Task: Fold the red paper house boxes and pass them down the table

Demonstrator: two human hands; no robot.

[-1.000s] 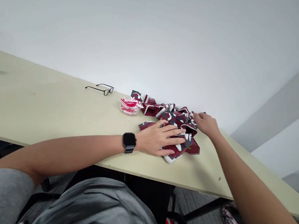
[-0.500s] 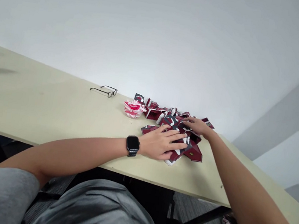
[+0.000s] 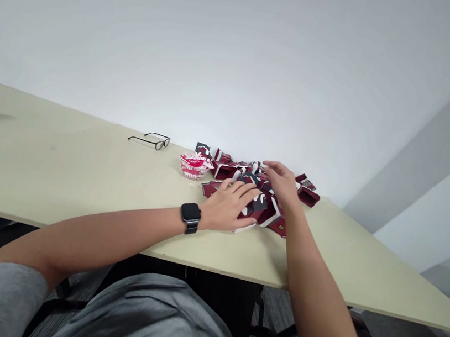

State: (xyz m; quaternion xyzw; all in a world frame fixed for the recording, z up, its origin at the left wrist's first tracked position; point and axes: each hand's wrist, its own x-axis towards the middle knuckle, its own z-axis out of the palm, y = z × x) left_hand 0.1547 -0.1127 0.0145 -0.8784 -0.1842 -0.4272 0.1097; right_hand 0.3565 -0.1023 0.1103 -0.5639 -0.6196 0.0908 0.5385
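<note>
The left hand (image 3: 228, 207) is laid over the middle of the pile of red card pieces (image 3: 271, 215), which lies right of centre in the frame on a cream table (image 3: 61, 168), near the far edge and the wall (image 3: 224, 51). Its fingers (image 3: 242, 190) are moderately spread and pressed onto the pieces, and no piece is seen lifted between them. The right hand (image 3: 282, 183) is raised above the upper part of the pile, with its fingers (image 3: 272, 167) bunched narrowly and pointed toward the upper left; whether a small piece is pinched there cannot be told. Since the last view, the right hand has been moved left across the pile and the right forearm (image 3: 308, 292) has been swung inward. A boxy red piece (image 3: 308, 197) is left uncovered at the pile's right end. Just left of the pile, a crumpled red-and-white bundle (image 3: 194, 165) is seen, and farther left, folded glasses (image 3: 149, 140) are lying near the far edge. A black watch (image 3: 190, 218) is worn on the left wrist.
</note>
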